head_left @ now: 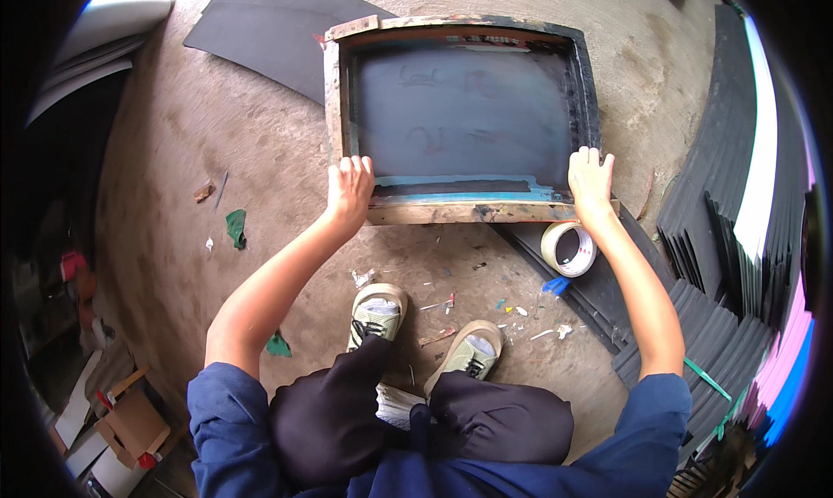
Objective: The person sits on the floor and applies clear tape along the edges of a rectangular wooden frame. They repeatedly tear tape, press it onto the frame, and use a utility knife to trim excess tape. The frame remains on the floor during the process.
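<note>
A wooden screen-printing frame (pixel 475 213) with dark mesh stretched across it is in front of me, its wood stained with paint. Faint marks show on the mesh, and a blue band runs along its near side. My left hand (pixel 350 188) is closed over the near left corner, fingers over the rim. At the near right corner my right hand (pixel 591 182) grips the frame in the same way. Beneath and behind the frame lies a dark flat sheet (pixel 269 38). Just below my right hand, a roll of tape (pixel 569 249) sits on dark sheets.
Stacks of dark foam-like sheets (pixel 698 333) stand along the right, with white, pink and blue ones among them. Green scraps (pixel 236 228) and small litter lie on the concrete floor (pixel 191 298). A cardboard box (pixel 133 424) stands at the lower left. My shoes (pixel 379 314) are close to the frame.
</note>
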`<state>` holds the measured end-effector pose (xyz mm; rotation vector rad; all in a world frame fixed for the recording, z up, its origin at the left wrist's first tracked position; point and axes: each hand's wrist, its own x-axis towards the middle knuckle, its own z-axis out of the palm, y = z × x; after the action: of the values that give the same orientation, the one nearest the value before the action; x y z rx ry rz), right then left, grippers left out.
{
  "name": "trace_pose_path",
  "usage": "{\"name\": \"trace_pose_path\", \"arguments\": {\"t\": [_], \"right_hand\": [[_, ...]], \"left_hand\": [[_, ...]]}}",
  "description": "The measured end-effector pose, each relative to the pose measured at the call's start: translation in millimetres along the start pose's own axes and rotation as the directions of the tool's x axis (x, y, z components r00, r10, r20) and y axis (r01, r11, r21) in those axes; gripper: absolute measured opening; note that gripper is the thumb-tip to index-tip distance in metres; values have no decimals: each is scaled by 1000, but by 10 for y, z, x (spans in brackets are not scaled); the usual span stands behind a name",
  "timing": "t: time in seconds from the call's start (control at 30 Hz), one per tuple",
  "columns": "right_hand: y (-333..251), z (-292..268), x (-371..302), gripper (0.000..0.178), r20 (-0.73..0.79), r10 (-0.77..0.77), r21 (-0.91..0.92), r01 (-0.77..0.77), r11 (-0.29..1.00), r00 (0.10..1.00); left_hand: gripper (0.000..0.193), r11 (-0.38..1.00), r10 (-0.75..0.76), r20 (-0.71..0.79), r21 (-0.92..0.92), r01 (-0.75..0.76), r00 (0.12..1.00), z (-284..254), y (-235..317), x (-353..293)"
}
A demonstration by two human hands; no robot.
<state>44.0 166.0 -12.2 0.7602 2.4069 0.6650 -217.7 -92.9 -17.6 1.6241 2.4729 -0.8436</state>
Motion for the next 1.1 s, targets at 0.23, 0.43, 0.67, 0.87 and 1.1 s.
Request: {"name": "trace_pose_path", "arguments": {"t": [0.23, 0.43, 0.67, 0.87, 1.1], "right_hand": [[369, 117, -195, 29, -305, 138, 758, 152, 635, 942], [260, 615, -254, 36, -229, 499, 918, 15, 397, 836], [236, 571, -248, 34, -169, 529, 942, -21, 334, 832], [253, 589, -235, 33, -204, 551, 934, -7, 357, 809], [236, 599, -230, 34, -171, 559, 940, -35, 340, 812]], "left_hand": [[26, 967, 153, -65, -195, -163, 986, -136, -292, 28], [46, -14, 582, -128, -989, -148, 803, -823, 502, 368], [68, -156, 724, -205, -979, -132, 659, -1085, 1491, 625], [66, -173, 677, -289, -957, -235, 677, -1261, 2008, 727], [65, -285, 616, -379, -925, -252, 690, -1233, 2083, 672]]}}
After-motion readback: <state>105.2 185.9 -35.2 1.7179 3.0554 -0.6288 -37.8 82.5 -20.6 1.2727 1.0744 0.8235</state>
